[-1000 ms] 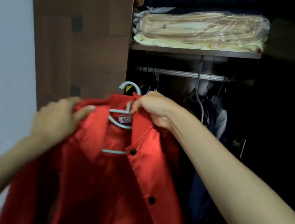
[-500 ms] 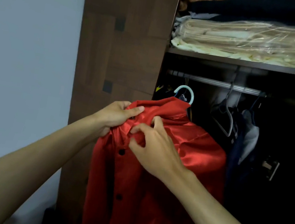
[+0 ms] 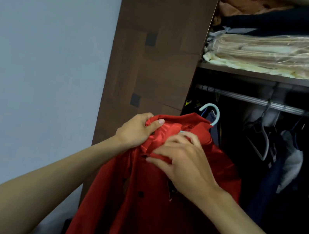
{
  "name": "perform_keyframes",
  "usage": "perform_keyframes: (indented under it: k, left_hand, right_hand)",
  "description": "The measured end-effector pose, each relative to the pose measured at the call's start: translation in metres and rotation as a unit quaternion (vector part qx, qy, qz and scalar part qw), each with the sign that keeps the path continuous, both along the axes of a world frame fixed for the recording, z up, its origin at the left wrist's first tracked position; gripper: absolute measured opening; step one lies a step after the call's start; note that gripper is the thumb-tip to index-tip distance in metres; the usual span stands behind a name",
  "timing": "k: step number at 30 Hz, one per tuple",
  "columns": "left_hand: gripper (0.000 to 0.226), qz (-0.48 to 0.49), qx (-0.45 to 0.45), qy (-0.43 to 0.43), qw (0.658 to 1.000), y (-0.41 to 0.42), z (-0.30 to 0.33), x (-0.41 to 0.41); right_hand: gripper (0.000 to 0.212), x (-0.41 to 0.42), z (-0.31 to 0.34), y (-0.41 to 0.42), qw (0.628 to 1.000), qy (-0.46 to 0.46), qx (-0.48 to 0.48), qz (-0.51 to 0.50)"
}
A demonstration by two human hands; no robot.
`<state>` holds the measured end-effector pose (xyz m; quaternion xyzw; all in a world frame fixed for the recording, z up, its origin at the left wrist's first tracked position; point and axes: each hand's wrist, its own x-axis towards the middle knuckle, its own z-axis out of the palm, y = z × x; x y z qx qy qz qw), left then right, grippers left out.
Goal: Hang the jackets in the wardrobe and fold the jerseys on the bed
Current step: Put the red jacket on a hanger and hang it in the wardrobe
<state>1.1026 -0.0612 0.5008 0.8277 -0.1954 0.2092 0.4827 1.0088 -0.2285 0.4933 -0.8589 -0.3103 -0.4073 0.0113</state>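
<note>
A red jacket (image 3: 146,207) with black buttons hangs on a pale blue hanger (image 3: 212,113) whose hook sticks up above the collar, below the metal rail (image 3: 250,100) of the open wardrobe. My left hand (image 3: 137,131) grips the left side of the collar, thumb on top of the fabric. My right hand (image 3: 180,162) pinches the front placket just below the collar, fingers curled into the cloth. The hanger hook is not on the rail.
The brown wardrobe side panel (image 3: 155,55) stands left of the opening, next to a pale wall (image 3: 37,56). Dark clothes (image 3: 277,158) hang on hangers at the right of the rail. Folded bedding in plastic (image 3: 282,54) fills the shelf above.
The jacket was turned from front-open to side-on and moved right, toward the wardrobe opening. My right hand left the hanger neck and now pinches the placket; my left hand shifted to the collar.
</note>
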Motion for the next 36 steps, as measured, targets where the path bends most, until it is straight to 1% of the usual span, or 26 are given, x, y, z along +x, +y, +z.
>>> perform_keyframes:
  k: [1,2,4,6,8,10,11,14,15,18,21,22,23,26,27,29,33,34,36]
  left_hand:
    - [0.041,-0.005,0.013,0.005,1.0,0.0,-0.001,0.0]
    - [0.042,-0.017,0.018,0.011,1.0,-0.001,-0.002,-0.001]
    - [0.046,-0.05,0.014,0.031,0.998,-0.004,-0.001,-0.007]
    - [0.052,-0.077,0.012,0.051,0.996,-0.006,0.0,-0.011]
    - [0.056,-0.083,0.026,0.058,0.995,-0.007,-0.001,-0.012]
    - [0.063,-0.075,0.04,0.057,0.995,-0.007,-0.002,-0.012]
    - [0.068,-0.069,0.045,0.058,0.995,-0.006,-0.002,-0.013]
    - [0.073,-0.061,0.046,0.063,0.995,-0.004,-0.007,-0.011]
    - [0.074,-0.057,0.044,0.069,0.995,-0.003,-0.01,-0.01]
    - [0.082,-0.045,0.034,0.094,0.994,0.0,-0.018,-0.005]
    - [0.078,-0.038,0.024,0.103,0.994,0.002,-0.025,-0.004]
    - [0.077,-0.035,0.023,0.101,0.994,0.002,-0.027,-0.004]
    - [0.076,-0.03,0.024,0.097,0.995,0.002,-0.028,-0.003]
    - [0.076,-0.018,0.027,0.087,0.996,0.002,-0.032,-0.002]
    - [0.078,-0.013,0.027,0.088,0.996,0.002,-0.032,-0.003]
    - [0.081,0.002,0.03,0.089,0.996,0.001,-0.031,-0.005]
    - [0.078,0.032,0.053,0.088,0.994,-0.001,-0.03,-0.007]
    - [0.076,0.035,0.058,0.086,0.994,-0.001,-0.03,-0.007]
    - [0.069,0.05,0.071,0.078,0.993,0.001,-0.032,-0.005]
  right_hand:
    - [0.028,0.001,0.004,0.002,0.992,0.085,0.088,0.021]
    - [0.025,0.003,0.007,0.002,0.972,0.154,0.172,0.047]
    - [0.016,0.011,0.013,-0.002,0.921,0.229,0.3,0.093]
    - [0.011,0.014,0.015,-0.006,0.868,0.298,0.377,0.122]
    - [0.012,0.018,0.013,-0.006,0.825,0.34,0.427,0.147]
    - [0.012,0.021,0.009,-0.003,0.804,0.348,0.457,0.152]
    - [0.012,0.022,0.009,-0.002,0.806,0.339,0.461,0.148]
    - [0.012,0.028,0.004,0.004,0.846,0.28,0.44,0.113]
    - [0.013,0.029,0.002,0.006,0.853,0.267,0.437,0.101]
    - [0.013,0.031,-0.005,0.013,0.844,0.266,0.458,0.085]
    - [0.016,0.036,-0.01,0.016,0.816,0.295,0.488,0.091]
    - [0.018,0.037,-0.011,0.017,0.813,0.304,0.489,0.09]
    - [0.019,0.039,-0.012,0.018,0.818,0.304,0.481,0.082]
    - [0.019,0.041,-0.016,0.024,0.859,0.265,0.435,0.056]
    - [0.018,0.04,-0.017,0.026,0.863,0.256,0.432,0.059]
    - [0.017,0.04,-0.018,0.029,0.863,0.244,0.438,0.063]
    - [0.016,0.044,-0.02,0.034,0.885,0.211,0.413,0.039]
    - [0.018,0.043,-0.019,0.032,0.888,0.214,0.406,0.038]
    - [0.027,0.041,-0.015,0.019,0.87,0.262,0.413,0.054]
